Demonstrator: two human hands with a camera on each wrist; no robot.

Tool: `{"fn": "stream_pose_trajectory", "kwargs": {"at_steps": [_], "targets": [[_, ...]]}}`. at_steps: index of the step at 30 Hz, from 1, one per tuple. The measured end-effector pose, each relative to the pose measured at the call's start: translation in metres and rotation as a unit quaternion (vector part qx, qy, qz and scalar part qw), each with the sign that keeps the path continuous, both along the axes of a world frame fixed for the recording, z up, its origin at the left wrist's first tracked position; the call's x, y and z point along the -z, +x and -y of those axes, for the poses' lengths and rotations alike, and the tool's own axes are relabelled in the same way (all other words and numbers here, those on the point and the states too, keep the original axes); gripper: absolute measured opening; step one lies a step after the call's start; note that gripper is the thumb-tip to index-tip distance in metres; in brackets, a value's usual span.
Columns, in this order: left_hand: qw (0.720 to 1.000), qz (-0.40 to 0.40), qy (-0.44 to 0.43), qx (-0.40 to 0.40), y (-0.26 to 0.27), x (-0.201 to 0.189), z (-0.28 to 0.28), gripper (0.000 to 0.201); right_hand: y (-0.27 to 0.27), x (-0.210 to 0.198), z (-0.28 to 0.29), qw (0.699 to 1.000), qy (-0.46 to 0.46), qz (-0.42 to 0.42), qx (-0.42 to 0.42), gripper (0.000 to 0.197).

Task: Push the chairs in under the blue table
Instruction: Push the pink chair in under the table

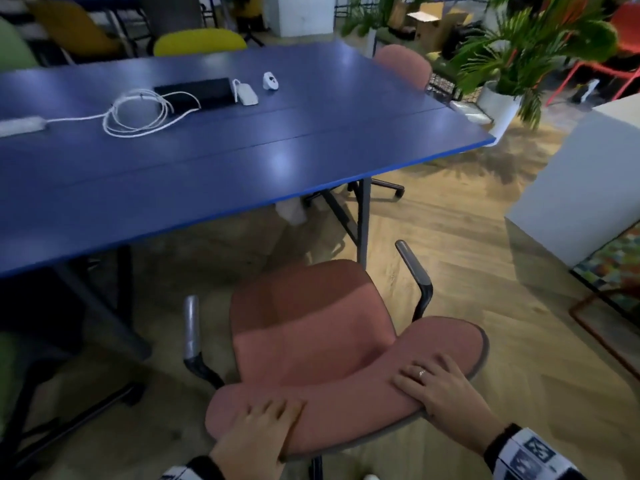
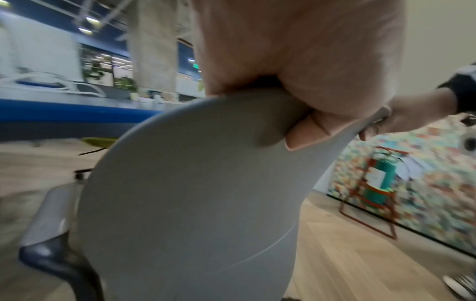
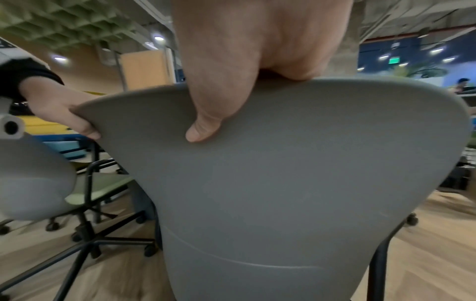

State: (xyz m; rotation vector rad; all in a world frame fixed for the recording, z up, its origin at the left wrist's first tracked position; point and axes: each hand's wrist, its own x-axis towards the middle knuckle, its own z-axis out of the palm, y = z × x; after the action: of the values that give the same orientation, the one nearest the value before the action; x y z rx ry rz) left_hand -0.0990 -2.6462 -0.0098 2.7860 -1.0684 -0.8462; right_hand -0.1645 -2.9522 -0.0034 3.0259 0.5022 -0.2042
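A pink office chair [image 1: 311,323] with grey armrests stands just in front of the blue table [image 1: 207,161], its seat outside the table's near edge. My left hand [image 1: 256,434] grips the top left of the backrest, fingers over the pink front and thumb on the grey shell [image 2: 193,193]. My right hand [image 1: 446,393] grips the top right of the backrest the same way, thumb pressed on the grey back [image 3: 296,173]. The wrist views are blurred.
A green chair [image 1: 14,358] stands at the left, another pink chair [image 1: 403,64] and a yellow one [image 1: 199,41] beyond the table. Cables, a power strip and small devices lie on the tabletop. Table legs [image 1: 363,220] stand ahead; a white cabinet [image 1: 581,188] and plants at right.
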Motion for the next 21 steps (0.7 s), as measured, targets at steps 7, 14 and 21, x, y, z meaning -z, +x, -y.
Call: {"fn": "stream_pose_trajectory", "kwargs": {"at_steps": [7,14,21], "targets": [[0.995,-0.029,0.006,-0.097,0.007,0.009,0.017,0.068,0.051,0.007,0.027,0.993,0.016,0.089,-0.08,0.043],[0.993,-0.038,-0.006,-0.115,0.054,-0.001,0.013,0.073,0.118,0.009,0.024,0.992,0.013,0.075,-0.102,0.046],[0.989,-0.025,-0.028,-0.144,0.109,-0.006,-0.008,0.07,0.182,0.006,-0.001,0.984,0.047,0.115,-0.126,0.042]]}}
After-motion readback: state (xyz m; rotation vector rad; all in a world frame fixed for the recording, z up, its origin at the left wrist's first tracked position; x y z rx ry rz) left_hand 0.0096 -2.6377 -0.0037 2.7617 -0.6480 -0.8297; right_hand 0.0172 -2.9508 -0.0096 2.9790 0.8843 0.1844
